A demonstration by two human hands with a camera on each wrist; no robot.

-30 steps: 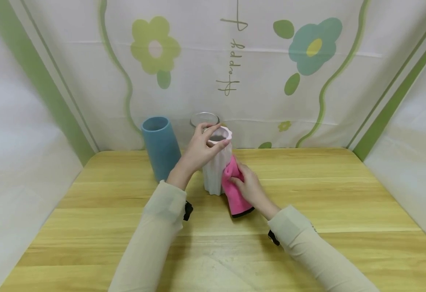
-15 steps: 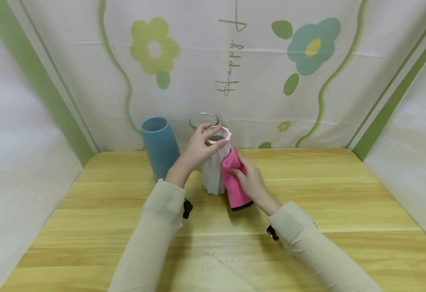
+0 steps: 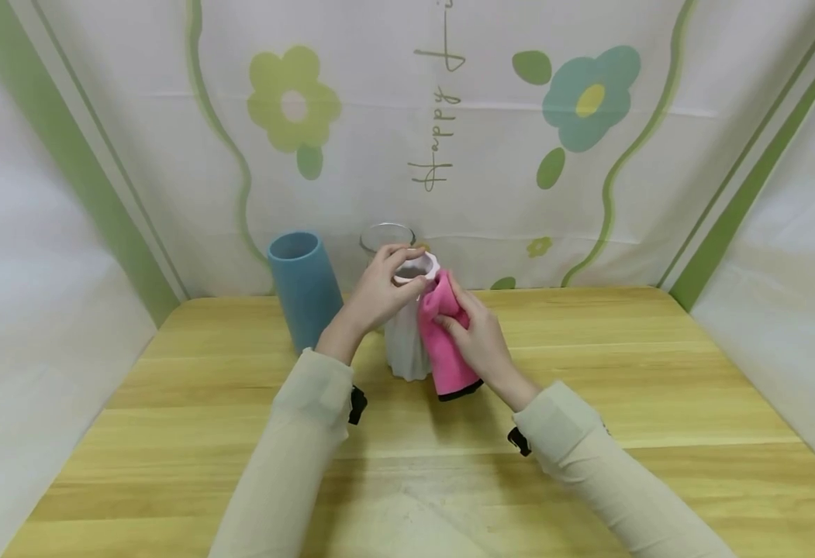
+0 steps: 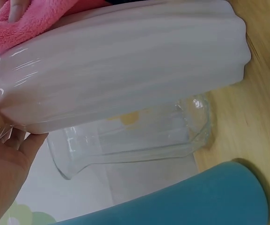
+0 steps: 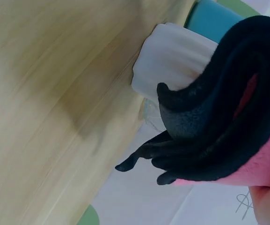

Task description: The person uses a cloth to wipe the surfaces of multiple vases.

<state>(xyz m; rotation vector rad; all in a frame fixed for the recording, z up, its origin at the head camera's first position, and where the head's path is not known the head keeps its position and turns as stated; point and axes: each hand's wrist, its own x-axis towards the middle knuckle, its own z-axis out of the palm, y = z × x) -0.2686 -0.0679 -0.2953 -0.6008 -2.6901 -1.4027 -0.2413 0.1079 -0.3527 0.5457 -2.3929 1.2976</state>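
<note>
While the left hand (image 3: pixel 379 287) grips the white vase (image 3: pixel 403 349) near its rim, upright on the table (image 3: pixel 623 372), the right hand (image 3: pixel 480 339) pinches a pink cloth (image 3: pixel 443 358) against its upper side. Step, apparently: wiping the exterior. Next move, presumably: steady vase, light cloth pressure.

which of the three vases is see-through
The clear glass vase, standing behind the white vase in the head view. The backdrop shows through it, while the white one and the blue vase look opaque.

Room right of pink cloth (image 3: pixel 445 353); blue vase (image 3: pixel 306 298) blocks left, glass vase (image 4: pixel 135 140) behind
</note>
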